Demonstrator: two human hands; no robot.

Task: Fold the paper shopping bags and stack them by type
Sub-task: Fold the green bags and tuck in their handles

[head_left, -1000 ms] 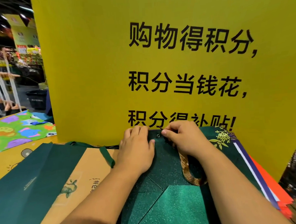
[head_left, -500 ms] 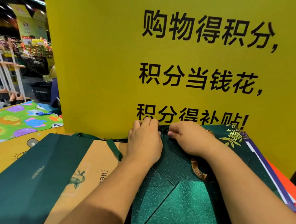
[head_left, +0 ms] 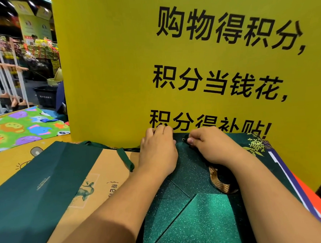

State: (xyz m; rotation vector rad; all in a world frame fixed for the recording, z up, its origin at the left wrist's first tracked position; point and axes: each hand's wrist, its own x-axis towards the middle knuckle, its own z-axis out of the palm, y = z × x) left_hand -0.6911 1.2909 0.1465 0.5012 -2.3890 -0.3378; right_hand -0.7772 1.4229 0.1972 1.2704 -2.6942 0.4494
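- The glittery green bag [head_left: 188, 212] lies flat in the middle of the counter, right in front of the person. Its top edge is pushed up against the big yellow sign [head_left: 106, 68] at the far side.
- The left hand [head_left: 157, 153] is spread flat, palm down, with straight fingers pressing on the bag's far edge. It isn't gripping anything.
- The right hand [head_left: 213, 148] is just to the right of it. Its fingers are curled in and the thumb tip sits beside a small metal eyelet [head_left: 184, 139], pinching the bag's top edge there.
- A gold ribbon handle [head_left: 217, 183] loops out from under the right wrist and lies on the glitter surface.
- The glitter bag sits on a pile. Poking out to the right are a dark green flower-print bag [head_left: 255, 146], then a purple-and-white bag [head_left: 289, 179], then an orange bag [head_left: 318, 202].
- To the left there's a brown-and-green bag [head_left: 47, 183], folded flat, touching the glitter one. Its green ribbon handle [head_left: 125, 159] flops over beside the left wrist.
- Far left there's an animal-print mat [head_left: 22, 128] on the yellow counter [head_left: 7, 162].
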